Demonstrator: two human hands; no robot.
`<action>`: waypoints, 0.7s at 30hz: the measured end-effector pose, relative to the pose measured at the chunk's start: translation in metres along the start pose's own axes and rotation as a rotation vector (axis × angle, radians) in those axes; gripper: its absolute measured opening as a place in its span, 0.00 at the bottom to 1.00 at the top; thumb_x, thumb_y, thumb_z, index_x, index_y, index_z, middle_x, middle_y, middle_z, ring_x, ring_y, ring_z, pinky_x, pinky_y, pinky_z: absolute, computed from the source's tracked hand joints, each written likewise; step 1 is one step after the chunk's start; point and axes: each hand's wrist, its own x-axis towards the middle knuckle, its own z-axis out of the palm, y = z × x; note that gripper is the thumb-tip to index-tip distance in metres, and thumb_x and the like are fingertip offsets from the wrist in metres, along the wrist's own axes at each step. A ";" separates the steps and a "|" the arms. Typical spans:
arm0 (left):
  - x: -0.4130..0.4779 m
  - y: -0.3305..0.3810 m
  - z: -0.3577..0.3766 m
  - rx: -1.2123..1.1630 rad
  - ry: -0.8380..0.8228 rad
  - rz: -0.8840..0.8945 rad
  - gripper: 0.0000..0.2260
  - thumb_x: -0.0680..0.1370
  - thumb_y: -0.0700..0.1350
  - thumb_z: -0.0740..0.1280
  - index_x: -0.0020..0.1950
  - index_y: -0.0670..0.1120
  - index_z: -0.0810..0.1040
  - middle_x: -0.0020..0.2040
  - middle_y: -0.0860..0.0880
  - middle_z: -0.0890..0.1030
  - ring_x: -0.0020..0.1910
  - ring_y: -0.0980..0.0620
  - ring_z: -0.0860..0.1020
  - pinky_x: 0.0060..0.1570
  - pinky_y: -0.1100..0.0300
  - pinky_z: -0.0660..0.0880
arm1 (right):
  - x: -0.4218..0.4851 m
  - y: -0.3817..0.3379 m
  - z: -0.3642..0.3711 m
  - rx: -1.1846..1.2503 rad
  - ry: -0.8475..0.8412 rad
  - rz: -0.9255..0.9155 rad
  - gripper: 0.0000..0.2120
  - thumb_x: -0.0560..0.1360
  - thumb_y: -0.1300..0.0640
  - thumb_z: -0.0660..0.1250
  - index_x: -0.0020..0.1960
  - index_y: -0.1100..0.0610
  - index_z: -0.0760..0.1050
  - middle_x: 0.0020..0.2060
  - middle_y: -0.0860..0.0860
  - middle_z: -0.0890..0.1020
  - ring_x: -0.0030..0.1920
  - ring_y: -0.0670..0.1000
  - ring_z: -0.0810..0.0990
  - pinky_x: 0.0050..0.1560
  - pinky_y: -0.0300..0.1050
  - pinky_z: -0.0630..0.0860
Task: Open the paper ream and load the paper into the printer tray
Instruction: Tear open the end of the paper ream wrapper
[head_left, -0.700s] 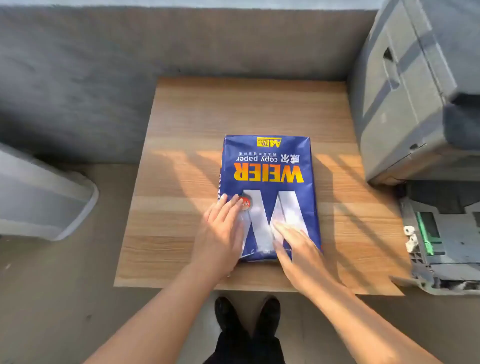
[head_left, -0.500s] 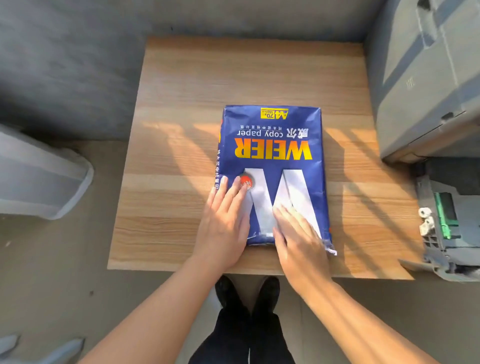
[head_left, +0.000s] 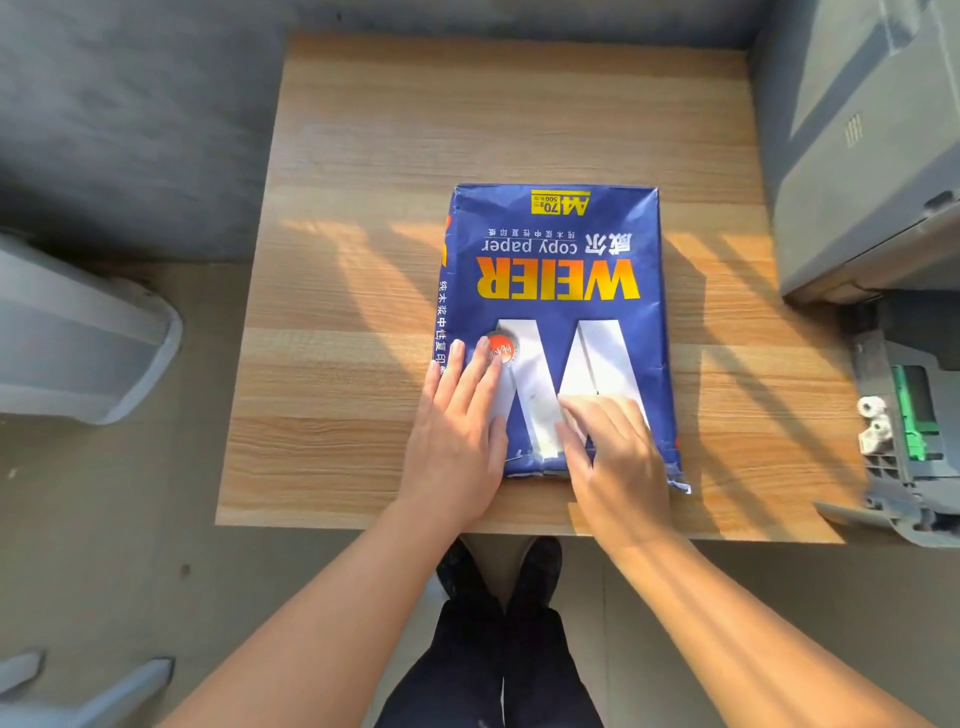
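Nearest the camera: two bare forearms reach forward from the bottom edge, above dark trousers and black shoes (head_left: 498, 571) standing on a grey-brown floor.
Left hand: the left hand (head_left: 457, 441) lies palm down, fingers straight and close together, flat on the near left part of the paper ream (head_left: 556, 291). Its fingertips (head_left: 491, 348) touch a small red round sticker (head_left: 503, 347). The heel of the hand hangs over the ream's near edge onto the table. Nothing is gripped.
Right hand: the right hand (head_left: 615, 462) rests on the near right part of the ream, fingers bent at the knuckles and spread a little, tips pressing the wrapper beside a large white letter W. Whether it pinches any wrapper cannot be told.
Paper ream: a blue wrapped pack, still closed, lying flat on the wooden table (head_left: 363, 156), right of centre. Orange lettering reads WEIER, upside down from this view. The near right corner of the wrapper looks slightly torn and lifted.
Right side: a grey printer (head_left: 857, 156) stands just beside the table; below it, an open printer tray (head_left: 909, 426) shows green and white plastic parts.
Left side: a pale grey bin-like object (head_left: 78, 338) sits on the floor, well apart from the table.
Farthest: a grey wall behind the table.
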 end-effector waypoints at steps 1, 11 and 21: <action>0.000 0.000 0.000 -0.008 0.002 -0.002 0.25 0.82 0.44 0.58 0.79 0.41 0.63 0.82 0.45 0.61 0.82 0.43 0.54 0.81 0.44 0.54 | 0.002 0.000 0.002 0.011 0.006 0.030 0.08 0.78 0.60 0.72 0.57 0.57 0.82 0.49 0.50 0.84 0.54 0.55 0.79 0.55 0.51 0.78; -0.001 -0.001 0.002 -0.022 0.016 -0.007 0.24 0.83 0.45 0.56 0.79 0.41 0.63 0.81 0.44 0.62 0.82 0.43 0.54 0.80 0.43 0.55 | 0.011 -0.001 0.006 0.110 0.039 0.221 0.04 0.80 0.58 0.68 0.54 0.55 0.81 0.50 0.49 0.79 0.53 0.53 0.74 0.56 0.55 0.75; -0.001 -0.005 0.005 -0.013 -0.004 0.003 0.24 0.84 0.45 0.53 0.81 0.42 0.60 0.83 0.46 0.59 0.83 0.43 0.51 0.81 0.44 0.52 | 0.023 -0.013 0.010 -0.073 -0.111 -0.171 0.09 0.82 0.54 0.67 0.59 0.51 0.82 0.51 0.48 0.83 0.50 0.55 0.79 0.46 0.52 0.79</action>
